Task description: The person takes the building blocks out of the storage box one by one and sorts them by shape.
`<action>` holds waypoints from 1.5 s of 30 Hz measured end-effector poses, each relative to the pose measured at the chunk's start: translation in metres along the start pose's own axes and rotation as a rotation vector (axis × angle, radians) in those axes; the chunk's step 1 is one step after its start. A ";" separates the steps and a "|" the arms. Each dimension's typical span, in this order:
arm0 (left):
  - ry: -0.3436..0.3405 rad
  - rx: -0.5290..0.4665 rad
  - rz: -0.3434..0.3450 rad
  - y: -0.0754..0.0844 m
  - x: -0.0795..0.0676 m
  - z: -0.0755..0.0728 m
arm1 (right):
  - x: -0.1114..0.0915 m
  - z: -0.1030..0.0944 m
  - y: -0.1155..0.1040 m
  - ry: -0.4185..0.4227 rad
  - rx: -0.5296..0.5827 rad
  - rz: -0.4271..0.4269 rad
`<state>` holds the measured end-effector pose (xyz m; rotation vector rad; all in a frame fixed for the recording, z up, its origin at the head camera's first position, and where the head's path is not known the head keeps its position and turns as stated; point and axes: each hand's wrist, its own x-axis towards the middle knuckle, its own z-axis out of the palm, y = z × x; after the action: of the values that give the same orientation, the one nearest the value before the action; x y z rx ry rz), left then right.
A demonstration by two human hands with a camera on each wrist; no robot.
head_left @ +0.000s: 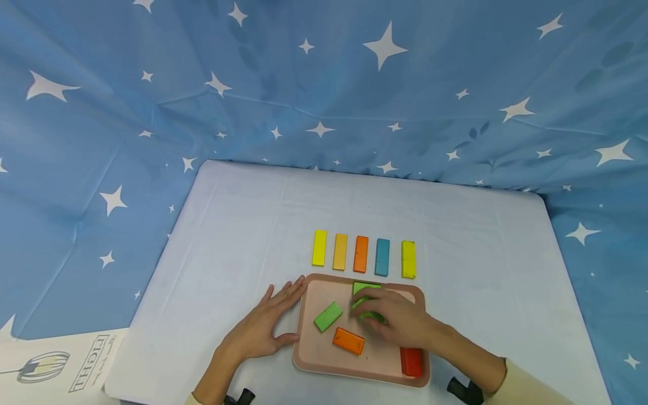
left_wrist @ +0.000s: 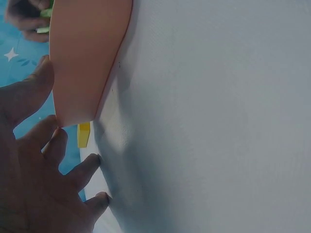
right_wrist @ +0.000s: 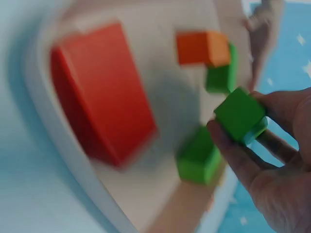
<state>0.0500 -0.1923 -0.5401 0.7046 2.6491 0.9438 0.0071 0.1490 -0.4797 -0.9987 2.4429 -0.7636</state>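
My right hand (head_left: 400,320) is over the right half of a pink tray (head_left: 377,360). In the right wrist view its thumb and fingers pinch a green block (right_wrist: 239,114), with another bit of green showing just behind it. A second green block (head_left: 367,286) lies by the tray's far rim, partly covered by the hand in the head view. Left of it, a green block (head_left: 328,316) and an orange block (head_left: 349,341) rest on the tray. Fingers spread, my left hand (head_left: 258,329) touches the tray's left edge with thumb and fingertips.
A red block (head_left: 411,361) sits in the tray's near right corner. Beyond the far rim stands a row: yellow (head_left: 319,247), light orange (head_left: 340,251), orange (head_left: 360,254), blue (head_left: 382,257) and yellow (head_left: 408,260) blocks. A white cloth covers the table (head_left: 243,225).
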 end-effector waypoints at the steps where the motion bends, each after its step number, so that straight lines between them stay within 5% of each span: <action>1: 0.000 0.000 -0.001 0.000 0.000 0.000 | 0.001 -0.006 0.002 0.028 0.035 0.018; 7: -0.013 -0.011 -0.011 0.001 0.000 -0.001 | 0.009 -0.042 0.023 0.188 0.154 0.077; 18: -0.012 -0.037 -0.007 0.001 -0.002 0.000 | 0.036 -0.084 0.103 0.359 0.024 0.245; 30: -0.024 -0.025 -0.022 0.001 -0.003 0.002 | 0.056 -0.095 0.143 0.241 -0.020 0.464; 45: -0.002 -0.020 -0.001 0.002 -0.001 -0.003 | 0.059 -0.097 0.151 0.170 -0.076 0.449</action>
<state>0.0507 -0.1927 -0.5365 0.6990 2.6339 0.9678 -0.1624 0.2287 -0.5057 -0.3899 2.7145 -0.6225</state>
